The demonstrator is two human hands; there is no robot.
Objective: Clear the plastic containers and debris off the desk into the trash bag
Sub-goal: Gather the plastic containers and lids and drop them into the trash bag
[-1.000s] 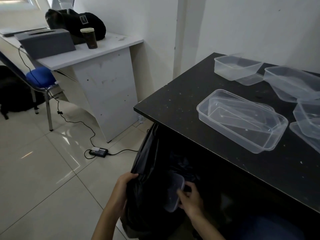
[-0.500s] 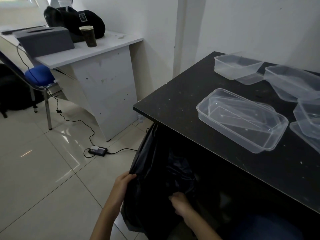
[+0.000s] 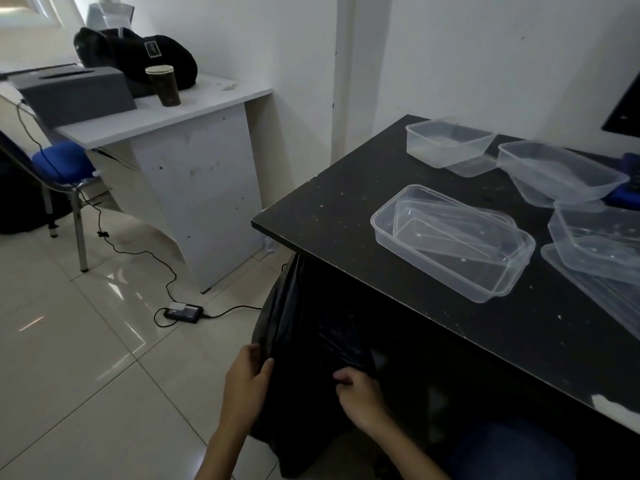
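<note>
A black trash bag [image 3: 304, 327] hangs below the near left corner of the black desk [image 3: 346, 216]. My left hand [image 3: 244, 382] grips the bag's left edge. My right hand [image 3: 360, 393] pinches the bag's right edge, fingers curled round the plastic. On the desk lie several clear plastic containers: a long one with another nested inside [image 3: 450, 240], one at the back [image 3: 446, 142], one to its right [image 3: 557, 171], and more at the right edge [image 3: 599, 240]. Pale crumbs speckle the desktop.
A white desk [image 3: 166, 116] stands to the left with a grey box [image 3: 74, 93], a paper cup [image 3: 163, 85] and a black bag [image 3: 138, 53]. A blue chair [image 3: 59, 161] sits beside it. A cable and power adapter [image 3: 183, 311] lie on the tiled floor.
The container my right hand held at the bag's mouth has dropped out of sight inside. That hand has come back up and now pinches the bag's edge. My left hand keeps its grip.
</note>
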